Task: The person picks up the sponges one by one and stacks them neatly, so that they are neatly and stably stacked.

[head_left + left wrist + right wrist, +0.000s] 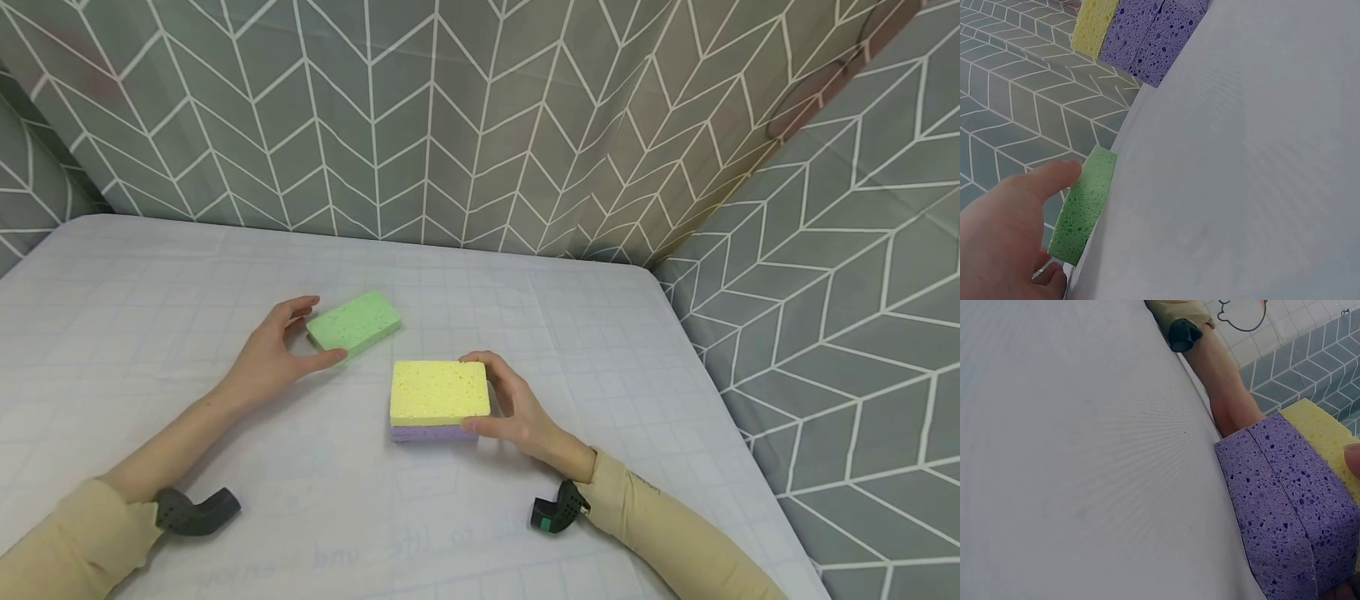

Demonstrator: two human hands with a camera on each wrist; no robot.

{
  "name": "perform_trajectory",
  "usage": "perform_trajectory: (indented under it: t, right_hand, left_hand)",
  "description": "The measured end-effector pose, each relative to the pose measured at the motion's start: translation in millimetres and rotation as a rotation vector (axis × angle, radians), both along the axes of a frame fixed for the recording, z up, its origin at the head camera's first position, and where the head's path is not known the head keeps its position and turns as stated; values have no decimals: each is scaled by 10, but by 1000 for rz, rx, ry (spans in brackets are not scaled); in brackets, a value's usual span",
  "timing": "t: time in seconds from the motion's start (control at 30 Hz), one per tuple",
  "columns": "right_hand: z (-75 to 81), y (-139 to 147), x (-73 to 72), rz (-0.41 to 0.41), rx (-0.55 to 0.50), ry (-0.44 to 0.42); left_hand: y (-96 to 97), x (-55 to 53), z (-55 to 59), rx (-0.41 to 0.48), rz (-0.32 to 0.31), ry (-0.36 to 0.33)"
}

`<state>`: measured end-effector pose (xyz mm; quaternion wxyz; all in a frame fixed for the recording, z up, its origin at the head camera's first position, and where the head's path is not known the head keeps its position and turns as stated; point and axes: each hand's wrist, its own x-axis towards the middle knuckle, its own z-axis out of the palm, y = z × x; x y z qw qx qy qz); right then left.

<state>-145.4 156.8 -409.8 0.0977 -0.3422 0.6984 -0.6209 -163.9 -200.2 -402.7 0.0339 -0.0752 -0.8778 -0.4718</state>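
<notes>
A green sponge (pixel 356 321) lies flat on the table, left of a stack. My left hand (pixel 266 354) spreads round its left end, the thumb tip at the near edge and the other fingers by the far corner. To the right, a yellow sponge (pixel 438 390) tops the stack, over two purple sponges (pixel 1279 500) laid one on the other. My right hand (pixel 517 408) holds the yellow sponge by its right end, thumb in front and fingers behind. The left wrist view shows the green sponge (pixel 1085 206) beside the thumb.
A white cloth with faint grid lines and lettering covers the table (pixel 300 492). Grey curtains (pixel 405 125) with a white chevron pattern hang behind it and along the right side. Black wrist cameras (pixel 197 512) sit at both tan sleeve cuffs.
</notes>
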Motion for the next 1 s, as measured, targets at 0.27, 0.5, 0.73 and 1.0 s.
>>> perform_trajectory:
  t: [0.27, 0.5, 0.73, 1.0]
  right_hand:
    - [4, -15, -9, -2, 2, -1]
    - [3, -13, -6, -9, 13, 4]
    - [4, -7, -4, -12, 16, 2]
    - [0, -20, -9, -13, 7, 1]
  left_hand:
    - [1, -9, -11, -45, -15, -12]
    - [20, 0, 3, -89, -37, -48]
    - [29, 8, -1, -123, -33, -17]
    - [27, -1, -6, -140, -27, -8]
